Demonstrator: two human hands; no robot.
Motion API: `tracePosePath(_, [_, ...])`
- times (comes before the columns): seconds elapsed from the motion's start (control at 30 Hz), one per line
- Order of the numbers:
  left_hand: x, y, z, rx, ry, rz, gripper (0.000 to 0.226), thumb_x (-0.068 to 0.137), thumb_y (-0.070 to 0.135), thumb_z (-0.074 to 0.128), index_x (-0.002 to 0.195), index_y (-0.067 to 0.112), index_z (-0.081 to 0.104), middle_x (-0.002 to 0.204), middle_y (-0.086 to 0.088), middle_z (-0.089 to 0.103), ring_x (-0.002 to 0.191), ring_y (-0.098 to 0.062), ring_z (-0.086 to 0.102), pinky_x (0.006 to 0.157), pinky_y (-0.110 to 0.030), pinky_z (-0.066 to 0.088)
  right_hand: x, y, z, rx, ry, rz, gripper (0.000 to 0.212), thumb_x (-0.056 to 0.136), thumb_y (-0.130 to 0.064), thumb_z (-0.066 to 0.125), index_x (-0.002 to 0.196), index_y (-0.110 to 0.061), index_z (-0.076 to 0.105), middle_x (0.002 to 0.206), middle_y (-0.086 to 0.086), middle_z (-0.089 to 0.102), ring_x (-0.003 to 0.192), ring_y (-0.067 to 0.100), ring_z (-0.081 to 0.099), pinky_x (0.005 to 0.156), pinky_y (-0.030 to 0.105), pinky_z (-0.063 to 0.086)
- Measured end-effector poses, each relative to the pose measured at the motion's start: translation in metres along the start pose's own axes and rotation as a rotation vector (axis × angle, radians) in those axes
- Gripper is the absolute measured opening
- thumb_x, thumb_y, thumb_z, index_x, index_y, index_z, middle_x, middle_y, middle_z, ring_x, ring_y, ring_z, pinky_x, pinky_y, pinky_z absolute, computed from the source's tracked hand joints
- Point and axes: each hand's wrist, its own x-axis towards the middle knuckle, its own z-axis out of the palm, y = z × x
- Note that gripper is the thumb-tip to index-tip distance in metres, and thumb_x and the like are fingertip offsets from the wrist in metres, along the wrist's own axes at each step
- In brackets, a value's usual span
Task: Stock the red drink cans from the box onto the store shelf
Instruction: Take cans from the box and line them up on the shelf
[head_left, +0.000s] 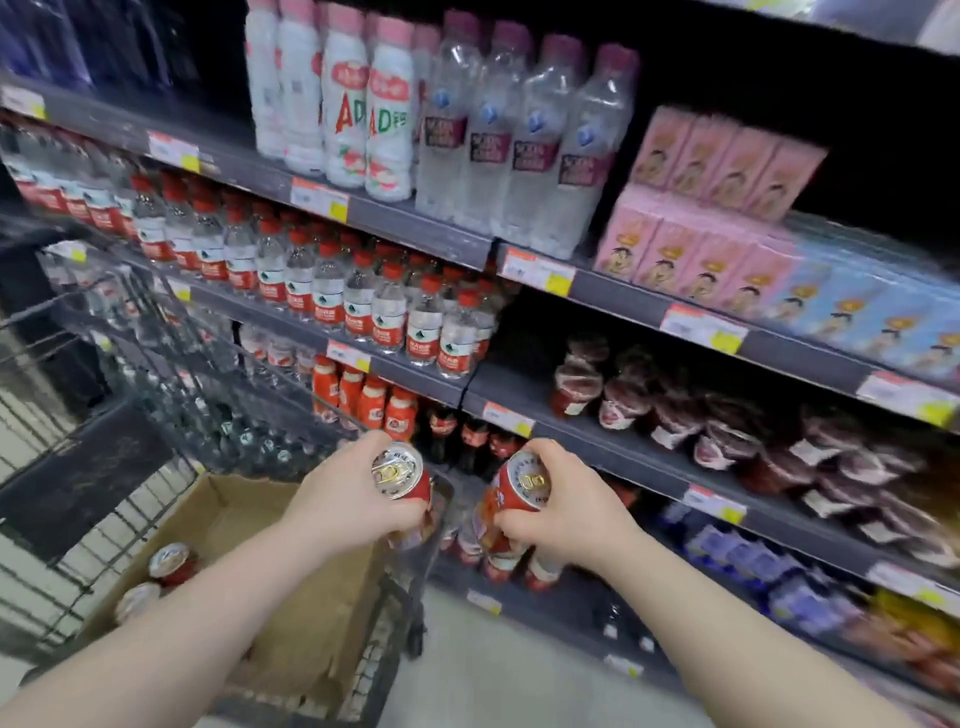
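The left hand (343, 501) curls round a red can (401, 474) at its 2 o'clock, pull-tab top facing the camera. The right hand (569, 499) grips a second red can (521, 487) at its 9 o'clock. Both are near the shelf (587, 434) (more cans (171, 564) lie in the box (228, 525), at 7 o'clock).

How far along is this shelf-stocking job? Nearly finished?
Well along, it seems: the cardboard box looks mostly empty. In hand: the left hand grips one red can, the right hand a second red can, both before the lower shelves. Left: at least two cans lie in the box, unshelved.
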Motion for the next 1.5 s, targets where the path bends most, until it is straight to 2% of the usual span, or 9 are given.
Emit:
tracePosePath(0.17, [-0.077, 0.104, 0.072, -0.039, -0.127, 0.166, 0.050, 0.060, 0.043, 0.072, 0.102, 0.034, 0.046, 0.097, 0.006, 0.065, 0.087, -0.020, 0.063, 0.080, -0.033, 0.053, -0.134, 0.078, -0.070, -0.011, 0.129, 0.135, 0.070, 0.065, -0.041, 0.071, 0.126, -0.033, 0.039, 0.111, -0.009, 0.053, 0.095, 0.013, 0.056, 0.081, 0.028, 0.048])
tracePosePath(0.3, [-0.137, 0.193, 0.133, -0.028, -0.209, 0.321, 0.066, 0.059, 0.048, 0.069, 0.117, 0.026, 0.049, 0.103, 0.003, 0.061, 0.093, -0.022, 0.059, 0.081, -0.031, 0.047, -0.248, 0.134, -0.118, -0.011, 0.256, 0.277, 0.078, 0.070, -0.040, 0.071, 0.138, -0.030, 0.033, 0.123, -0.007, 0.053, 0.098, 0.011, 0.052, 0.081, 0.024, 0.043])
tracePosePath(0.43, [-0.194, 0.271, 0.188, -0.015, -0.342, 0.447, 0.066, 0.056, 0.049, 0.067, 0.115, 0.026, 0.048, 0.102, 0.002, 0.063, 0.092, -0.022, 0.060, 0.075, -0.030, 0.047, -0.348, 0.181, -0.158, -0.020, 0.390, 0.441, 0.067, 0.069, -0.040, 0.069, 0.128, -0.028, 0.039, 0.111, -0.008, 0.056, 0.095, 0.016, 0.057, 0.082, 0.030, 0.049])
tracePosePath(0.5, [-0.219, 0.303, 0.213, 0.012, -0.400, 0.518, 0.068, 0.049, 0.050, 0.061, 0.112, 0.024, 0.050, 0.100, 0.000, 0.065, 0.092, -0.023, 0.062, 0.079, -0.031, 0.050, -0.390, 0.202, -0.176, -0.008, 0.439, 0.525, 0.055, 0.070, -0.039, 0.069, 0.116, -0.028, 0.041, 0.104, -0.007, 0.057, 0.087, 0.017, 0.060, 0.076, 0.030, 0.052])
tracePosePath(0.7, [-0.259, 0.379, 0.279, 0.077, -0.510, 0.659, 0.069, 0.061, 0.045, 0.071, 0.122, 0.025, 0.048, 0.099, 0.005, 0.060, 0.092, -0.018, 0.059, 0.082, -0.030, 0.049, -0.471, 0.264, -0.223, 0.009, 0.543, 0.676, 0.072, 0.073, -0.044, 0.069, 0.134, -0.022, 0.036, 0.109, -0.005, 0.054, 0.097, 0.017, 0.058, 0.088, 0.036, 0.052])
tracePosePath(0.93, [-0.252, 0.469, 0.357, 0.090, -0.583, 0.783, 0.084, 0.064, 0.046, 0.073, 0.136, 0.020, 0.040, 0.103, 0.008, 0.055, 0.090, -0.014, 0.060, 0.081, -0.030, 0.053, -0.488, 0.348, -0.277, -0.016, 0.594, 0.767, 0.081, 0.072, -0.049, 0.068, 0.140, -0.024, 0.031, 0.137, -0.001, 0.048, 0.112, 0.018, 0.054, 0.091, 0.034, 0.050])
tracePosePath(1.2, [-0.199, 0.609, 0.443, 0.082, -0.588, 0.867, 0.077, 0.049, 0.055, 0.063, 0.119, 0.026, 0.048, 0.108, 0.004, 0.062, 0.095, -0.017, 0.061, 0.086, -0.034, 0.053, -0.447, 0.453, -0.393, -0.126, 0.625, 0.813, 0.077, 0.070, -0.048, 0.067, 0.135, -0.023, 0.034, 0.120, 0.001, 0.058, 0.097, 0.018, 0.062, 0.085, 0.039, 0.054])
tracePosePath(1.33, [-0.166, 0.659, 0.467, 0.049, -0.546, 0.846, 0.081, 0.053, 0.054, 0.066, 0.126, 0.027, 0.046, 0.111, 0.002, 0.062, 0.099, -0.018, 0.061, 0.088, -0.035, 0.052, -0.415, 0.501, -0.439, -0.099, 0.664, 0.781, 0.076, 0.072, -0.047, 0.069, 0.134, -0.021, 0.033, 0.122, 0.002, 0.057, 0.104, 0.021, 0.060, 0.089, 0.039, 0.052])
tracePosePath(1.5, [-0.127, 0.691, 0.482, 0.015, -0.479, 0.796, 0.062, 0.053, 0.050, 0.068, 0.107, 0.034, 0.041, 0.095, 0.009, 0.062, 0.086, -0.013, 0.063, 0.081, -0.036, 0.055, -0.361, 0.557, -0.495, -0.108, 0.639, 0.711, 0.075, 0.068, -0.051, 0.070, 0.128, -0.021, 0.036, 0.120, 0.002, 0.057, 0.104, 0.023, 0.059, 0.089, 0.040, 0.052])
